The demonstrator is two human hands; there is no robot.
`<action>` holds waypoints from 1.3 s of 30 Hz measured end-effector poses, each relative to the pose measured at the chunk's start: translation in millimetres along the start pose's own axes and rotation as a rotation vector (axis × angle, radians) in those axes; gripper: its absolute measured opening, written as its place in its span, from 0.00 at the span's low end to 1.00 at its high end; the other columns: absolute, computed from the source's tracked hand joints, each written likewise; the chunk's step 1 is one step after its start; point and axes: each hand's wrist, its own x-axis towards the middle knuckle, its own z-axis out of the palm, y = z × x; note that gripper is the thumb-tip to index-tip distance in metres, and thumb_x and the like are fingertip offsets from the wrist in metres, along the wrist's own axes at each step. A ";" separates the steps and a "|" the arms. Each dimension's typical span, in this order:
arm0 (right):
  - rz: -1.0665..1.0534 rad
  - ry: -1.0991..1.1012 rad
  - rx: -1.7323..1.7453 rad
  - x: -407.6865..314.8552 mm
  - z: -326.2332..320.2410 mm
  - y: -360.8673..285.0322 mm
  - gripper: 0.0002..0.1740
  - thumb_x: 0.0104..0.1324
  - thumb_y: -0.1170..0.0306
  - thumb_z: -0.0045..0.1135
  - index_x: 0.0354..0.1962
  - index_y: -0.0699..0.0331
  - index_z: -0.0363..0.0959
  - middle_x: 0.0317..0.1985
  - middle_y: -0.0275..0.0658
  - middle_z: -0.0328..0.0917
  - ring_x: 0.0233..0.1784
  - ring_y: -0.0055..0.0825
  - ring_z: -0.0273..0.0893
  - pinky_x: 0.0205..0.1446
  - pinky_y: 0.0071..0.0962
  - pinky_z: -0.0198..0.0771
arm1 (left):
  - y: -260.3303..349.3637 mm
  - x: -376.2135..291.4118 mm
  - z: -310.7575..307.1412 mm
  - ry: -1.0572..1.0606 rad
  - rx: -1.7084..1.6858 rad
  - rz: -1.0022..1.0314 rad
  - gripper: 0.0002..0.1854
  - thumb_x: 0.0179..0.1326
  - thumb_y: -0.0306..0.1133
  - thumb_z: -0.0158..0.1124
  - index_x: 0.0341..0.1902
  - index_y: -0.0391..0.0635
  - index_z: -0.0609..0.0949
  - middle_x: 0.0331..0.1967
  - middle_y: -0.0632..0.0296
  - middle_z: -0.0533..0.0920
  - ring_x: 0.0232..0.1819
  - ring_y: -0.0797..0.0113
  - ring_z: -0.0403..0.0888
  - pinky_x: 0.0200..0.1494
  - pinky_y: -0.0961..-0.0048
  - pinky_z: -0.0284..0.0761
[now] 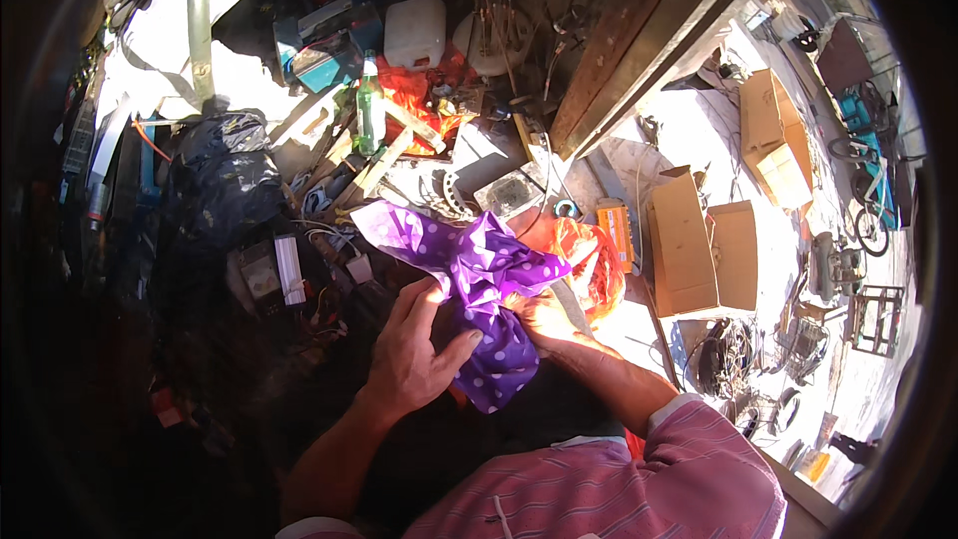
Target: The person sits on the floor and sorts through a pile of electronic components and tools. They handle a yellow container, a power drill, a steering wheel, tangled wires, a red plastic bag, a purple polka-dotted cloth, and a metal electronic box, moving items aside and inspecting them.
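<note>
A purple plastic bag with white dots (498, 359), gathered at its middle, hangs between my hands, its loose ends spread out above. My right hand (546, 318) is closed around the gathered part on the right, its fingertips partly hidden behind the plastic. At the bag's left side is my left hand (423, 344), thumb and fingers apart; the fingertips meet the bag's edge, and whether they pinch it I cannot tell. Whatever the bag holds is hidden. Just beyond my right hand lies a crumpled orange-red plastic bag (591, 266).
Beyond the bag stand a green glass bottle (370, 108), wood pieces and a white plastic jerrycan (415, 31). A black plastic bag (224, 180) lies left. Open cardboard boxes (681, 247) sit at right, past a wooden post (636, 37). An orange box (615, 233) lies nearer.
</note>
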 end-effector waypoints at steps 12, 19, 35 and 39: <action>0.351 0.062 -0.445 -27.4 8.2 5.6 0.29 0.79 0.50 0.49 0.64 0.65 0.70 0.53 0.41 0.82 0.52 0.30 0.84 0.59 0.32 0.80 | 12.6 -4.8 26.6 -0.191 0.155 0.031 0.60 0.41 0.46 0.85 0.77 0.43 0.62 0.72 0.37 0.60 0.69 0.34 0.67 0.70 0.46 0.68; 0.253 -0.055 -0.226 -27.8 -8.3 -1.5 0.33 0.68 0.53 0.61 0.63 0.64 0.70 0.55 0.39 0.79 0.55 0.33 0.80 0.59 0.35 0.77 | -5.9 -5.5 30.6 0.053 0.092 0.124 0.35 0.48 0.35 0.76 0.62 0.41 0.76 0.55 0.51 0.75 0.55 0.47 0.78 0.56 0.53 0.76; 0.326 -0.248 -0.169 5.4 -9.7 16.8 0.26 0.72 0.52 0.57 0.60 0.59 0.72 0.48 0.42 0.85 0.45 0.35 0.84 0.48 0.34 0.79 | 7.9 -8.0 -110.3 0.415 0.515 0.364 0.39 0.46 0.29 0.75 0.67 0.46 0.76 0.61 0.47 0.77 0.57 0.47 0.82 0.55 0.55 0.79; 0.429 -0.276 -0.276 6.1 -1.7 22.8 0.26 0.74 0.55 0.57 0.62 0.62 0.70 0.49 0.41 0.84 0.47 0.32 0.84 0.51 0.30 0.76 | -2.2 -9.7 -364.9 1.095 1.054 -0.381 0.49 0.56 0.47 0.77 0.76 0.42 0.62 0.71 0.39 0.66 0.65 0.41 0.77 0.63 0.52 0.79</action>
